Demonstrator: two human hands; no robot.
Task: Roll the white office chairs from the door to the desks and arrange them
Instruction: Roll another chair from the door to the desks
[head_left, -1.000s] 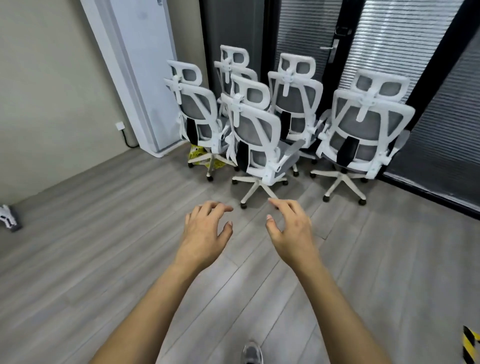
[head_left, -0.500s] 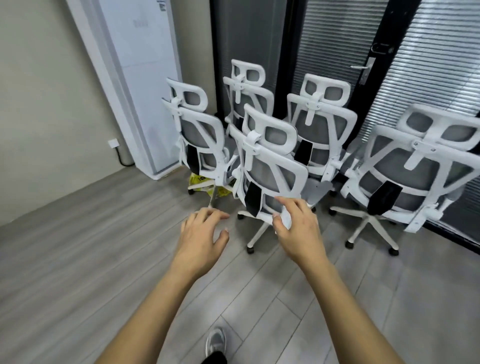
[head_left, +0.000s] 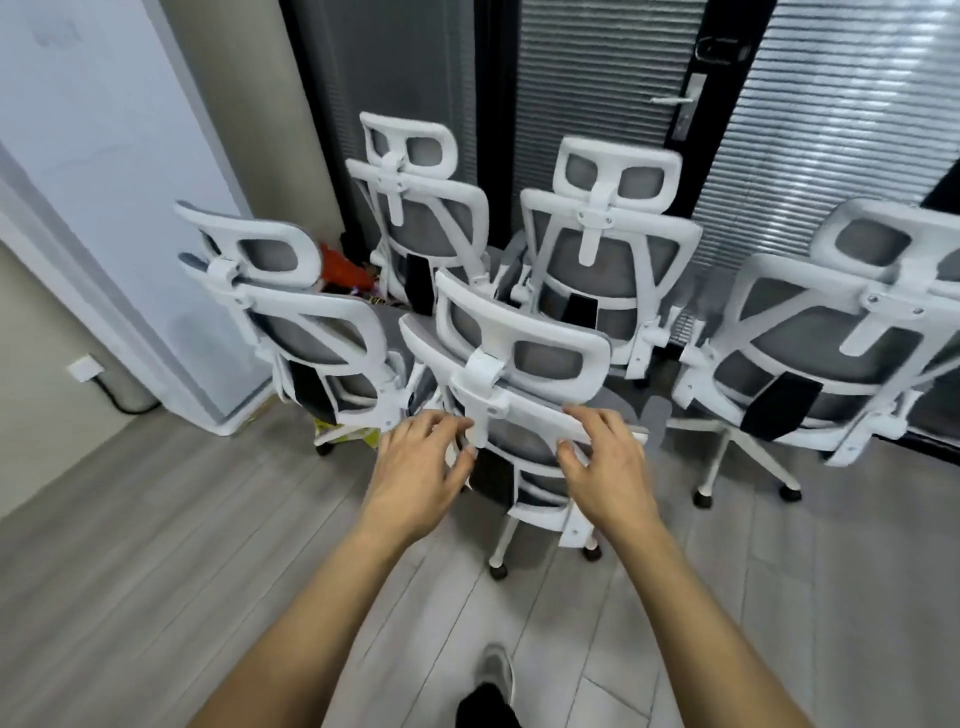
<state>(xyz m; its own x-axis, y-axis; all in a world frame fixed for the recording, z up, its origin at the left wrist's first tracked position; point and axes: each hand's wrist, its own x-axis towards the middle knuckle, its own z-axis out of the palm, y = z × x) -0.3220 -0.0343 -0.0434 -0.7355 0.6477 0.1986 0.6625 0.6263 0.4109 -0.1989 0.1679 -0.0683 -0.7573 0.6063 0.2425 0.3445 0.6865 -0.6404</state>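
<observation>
A: Chairs, centre frame?
B: Five white chairs; nearest chair (head_left: 519, 374) centre, backs toward camera.
A: Hands?
B: Left hand (head_left: 423, 462) and right hand (head_left: 605, 462), fingers spread, at its backrest top rail.
A: Floor?
B: Grey plank floor (head_left: 156, 545).

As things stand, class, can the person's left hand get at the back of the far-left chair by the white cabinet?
Probably yes. The left hand is open at the nearest chair, and the far-left chair stands just beside it with bare floor in front; nothing blocks the way.
</observation>
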